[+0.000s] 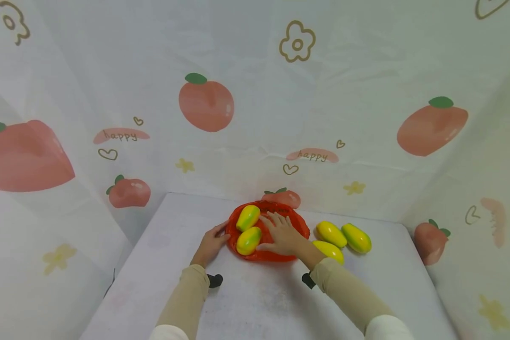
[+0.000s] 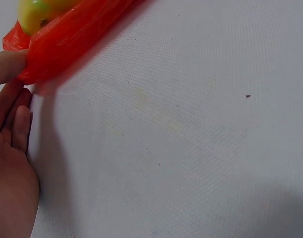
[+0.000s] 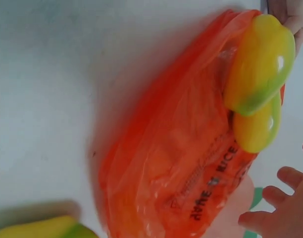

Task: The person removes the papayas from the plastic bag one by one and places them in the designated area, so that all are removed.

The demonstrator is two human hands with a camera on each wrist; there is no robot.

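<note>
A red plastic bag with black lettering lies spread on the table, its edge forming a rounded rim. Two yellow-green papayas sit on its left side, close together. At the left rim, my left hand pinches the plastic between thumb and fingers, as the left wrist view shows. My right hand is over the middle of the bag, fingers spread and nothing held. In the right wrist view its fingertips appear beside the bag's lettered part.
Three more papayas lie on the table to the right of the bag, one partly behind the right forearm. The white table meets a hanging cloth printed with fruit at the back and sides.
</note>
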